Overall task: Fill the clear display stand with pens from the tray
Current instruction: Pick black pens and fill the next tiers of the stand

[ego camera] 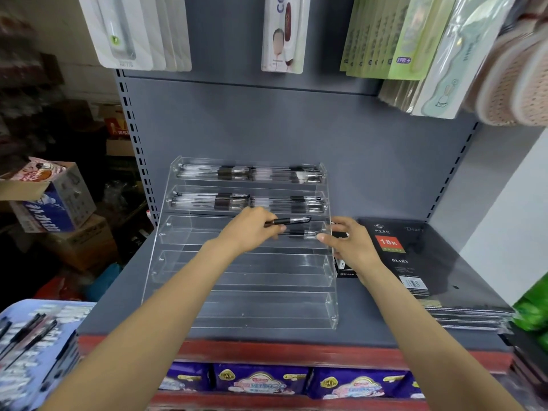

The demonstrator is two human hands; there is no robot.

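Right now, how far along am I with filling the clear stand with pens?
Roughly two of five tiers done. The clear stand's top two tiers hold rows of pens. In hand: your left hand holds a black pen over the third tier, where your right hand steadies another pen. The two lowest tiers look bare; more pens wait in the tray.

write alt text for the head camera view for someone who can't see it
A person's left hand holds a black pen over the third tier of a clear display stand, while the right hand steadies the stand's right side by a pen lying in that tier. The top two tiers hold pens; the lower two look empty. Black diaries lie right.
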